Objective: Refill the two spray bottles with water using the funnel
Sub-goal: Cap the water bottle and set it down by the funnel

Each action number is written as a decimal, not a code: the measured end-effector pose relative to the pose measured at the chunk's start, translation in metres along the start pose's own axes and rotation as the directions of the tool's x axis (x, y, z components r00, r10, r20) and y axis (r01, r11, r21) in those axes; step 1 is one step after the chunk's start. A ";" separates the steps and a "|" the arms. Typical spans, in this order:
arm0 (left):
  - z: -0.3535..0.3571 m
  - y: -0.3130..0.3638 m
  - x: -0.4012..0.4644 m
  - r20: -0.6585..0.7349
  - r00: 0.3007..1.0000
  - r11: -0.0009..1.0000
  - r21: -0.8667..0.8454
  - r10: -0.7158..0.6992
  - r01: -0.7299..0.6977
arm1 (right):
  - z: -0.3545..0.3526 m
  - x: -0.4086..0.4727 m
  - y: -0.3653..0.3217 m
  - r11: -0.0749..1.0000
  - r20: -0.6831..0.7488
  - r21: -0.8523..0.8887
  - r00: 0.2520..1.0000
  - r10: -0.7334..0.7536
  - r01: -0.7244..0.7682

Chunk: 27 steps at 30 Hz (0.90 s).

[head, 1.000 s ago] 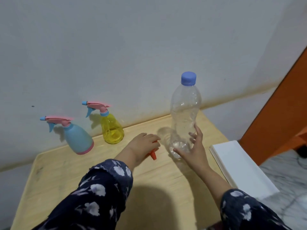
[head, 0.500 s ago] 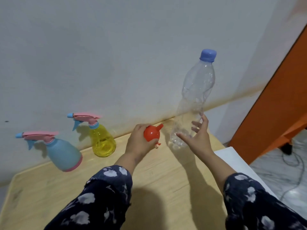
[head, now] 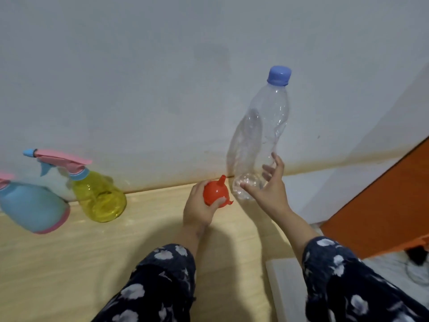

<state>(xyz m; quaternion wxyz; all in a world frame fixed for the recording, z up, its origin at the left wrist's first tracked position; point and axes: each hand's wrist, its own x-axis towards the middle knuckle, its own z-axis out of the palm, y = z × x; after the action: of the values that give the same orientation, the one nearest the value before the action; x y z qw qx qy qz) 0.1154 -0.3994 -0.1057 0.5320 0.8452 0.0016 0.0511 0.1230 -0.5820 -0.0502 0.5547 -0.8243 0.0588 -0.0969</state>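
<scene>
My left hand (head: 199,208) grips a small red funnel (head: 216,191), held above the wooden table (head: 116,263) with its spout pointing up and right. My right hand (head: 269,187) cups the base of a clear plastic water bottle (head: 260,140) with a blue cap; the fingers are spread around its bottom and the bottle leans slightly right. A yellow spray bottle (head: 99,198) with a pink trigger head stands at the left against the wall. A blue spray bottle (head: 32,208) with a pink base stands further left, cut off by the frame's edge.
A pale wall (head: 162,77) backs the table. A white board (head: 287,287) lies at the table's right edge. An orange panel (head: 383,205) rises on the right, with marble floor and a dark cable (head: 415,263) below it.
My left hand has lifted the red funnel off the table and turned its spout upward. The view has swung right, so the spray bottles sit further left.
</scene>
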 end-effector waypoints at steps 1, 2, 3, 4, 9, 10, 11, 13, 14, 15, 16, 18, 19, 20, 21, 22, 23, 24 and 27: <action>0.003 -0.002 0.001 -0.003 1.000 1.000 0.017 -0.003 0.003 | 0.000 0.005 0.003 1.000 0.004 0.000 1.000 -0.010 0.010; 0.006 -0.004 0.003 -0.013 1.000 0.998 0.062 -0.011 0.012 | -0.001 0.010 0.006 1.000 0.010 0.002 1.000 -0.015 0.015; 0.008 -0.007 0.004 -0.022 1.000 0.993 0.118 -0.021 0.024 | 0.000 0.013 0.009 1.000 0.016 0.007 1.000 -0.022 0.021; 0.009 -0.008 0.006 -0.030 0.999 0.985 0.168 -0.042 0.046 | 0.000 0.015 0.011 1.000 0.022 0.013 0.999 -0.028 0.027; 0.008 -0.011 0.010 -0.032 0.992 0.958 0.258 -0.119 0.124 | 0.006 0.023 0.018 0.998 0.069 0.030 0.996 -0.051 0.049; 0.008 -0.009 0.011 -0.033 0.993 0.955 0.271 -0.117 0.121 | 0.006 0.023 0.018 0.998 0.078 0.037 0.996 -0.050 0.047; 0.008 -0.008 0.012 -0.032 0.993 0.952 0.280 -0.115 0.119 | 0.007 0.023 0.019 0.998 0.084 0.042 0.995 -0.049 0.045; 0.007 -0.003 0.013 -0.027 0.993 0.947 0.301 -0.113 0.116 | 0.006 0.024 0.019 0.998 0.104 0.050 0.993 -0.047 0.042; 0.006 -0.002 0.014 -0.014 0.992 0.943 0.309 -0.122 0.120 | 0.004 0.025 0.018 0.998 0.126 0.048 0.991 -0.037 0.031; 0.005 -0.001 0.015 0.008 0.990 0.939 0.317 -0.140 0.130 | 0.002 0.025 0.016 0.999 0.154 0.042 0.988 -0.026 0.020; 0.003 0.000 0.016 0.031 0.986 0.932 0.331 -0.165 0.146 | 0.000 0.026 0.015 1.000 0.183 0.030 0.983 -0.011 0.005; -0.002 0.002 0.015 0.057 0.977 0.911 0.375 -0.206 0.171 | -0.005 0.024 0.011 1.000 0.225 -0.015 0.974 0.018 -0.015; -0.004 0.003 0.014 0.051 0.975 0.899 0.401 -0.214 0.176 | -0.008 0.021 0.008 0.999 0.244 -0.040 0.969 0.034 -0.025; -0.006 0.005 0.010 0.045 0.976 0.887 0.427 -0.213 0.174 | -0.012 0.017 0.006 0.997 0.256 -0.065 0.965 0.054 -0.038; -0.008 0.007 0.004 0.041 0.978 0.879 0.448 -0.203 0.163 | -0.015 0.011 0.004 0.994 0.256 -0.091 0.964 0.077 -0.055; -0.009 0.010 -0.004 0.039 0.984 0.875 0.463 -0.176 0.138 | -0.019 0.004 0.003 0.990 0.250 -0.125 0.963 0.099 -0.070; -0.010 0.012 -0.013 0.038 0.990 0.875 0.472 -0.139 0.105 | -0.023 -0.005 0.003 0.982 0.247 -0.171 0.961 0.123 -0.082; -0.010 0.014 -0.022 0.041 0.993 0.874 0.480 -0.107 0.074 | -0.027 -0.015 0.004 0.968 0.242 -0.232 0.958 0.152 -0.094; -0.005 0.023 -0.057 0.089 0.993 0.862 0.506 -0.078 0.023 | -0.043 -0.054 0.006 0.919 0.235 -0.384 0.952 0.193 -0.092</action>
<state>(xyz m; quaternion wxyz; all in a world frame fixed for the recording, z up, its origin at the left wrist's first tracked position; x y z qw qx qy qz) 0.0571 -0.4084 -0.0879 0.2934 0.9559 0.0086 -0.0102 0.0609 -0.6117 -0.0453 0.3985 -0.9125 0.0606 0.0695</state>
